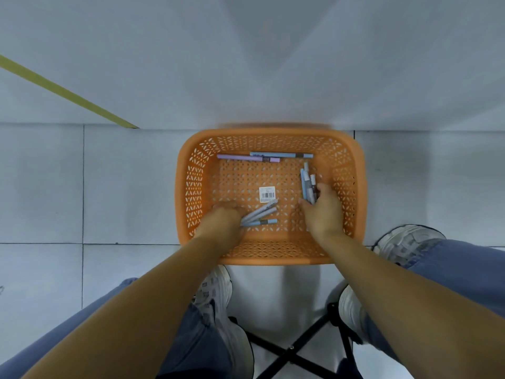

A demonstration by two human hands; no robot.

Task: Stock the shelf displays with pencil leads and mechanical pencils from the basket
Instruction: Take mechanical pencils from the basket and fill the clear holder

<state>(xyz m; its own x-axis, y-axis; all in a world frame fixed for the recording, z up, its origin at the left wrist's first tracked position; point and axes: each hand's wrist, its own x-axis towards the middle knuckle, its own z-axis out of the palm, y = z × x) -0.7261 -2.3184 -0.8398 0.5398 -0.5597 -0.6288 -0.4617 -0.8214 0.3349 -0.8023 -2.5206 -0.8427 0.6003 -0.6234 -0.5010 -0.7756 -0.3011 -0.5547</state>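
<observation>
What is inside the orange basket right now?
In the basket, a purple pencil and a blue pencil lie by the far wall; a barcode sticker sits mid-floor. The left hand grips the left bundle, the right hand the right bundle, covering their near ends.

Basket (269,260) sits mid-frame on the floor, its far side against a wall base. Two loose pencils (247,158) lie end to end along the far wall inside the basket. A label (267,193) lies at the centre of the basket bottom. Left hand (224,214) is in the lower-left corner, gripping a left bundle (261,214) that fans out rightward below the label. Right hand (323,207) is at the right side, holding a right bundle (308,184) pointing up-frame. Stool frame (292,348) at bottom centre, below the basket. Floor strip (68,94) runs across the upper left.
</observation>
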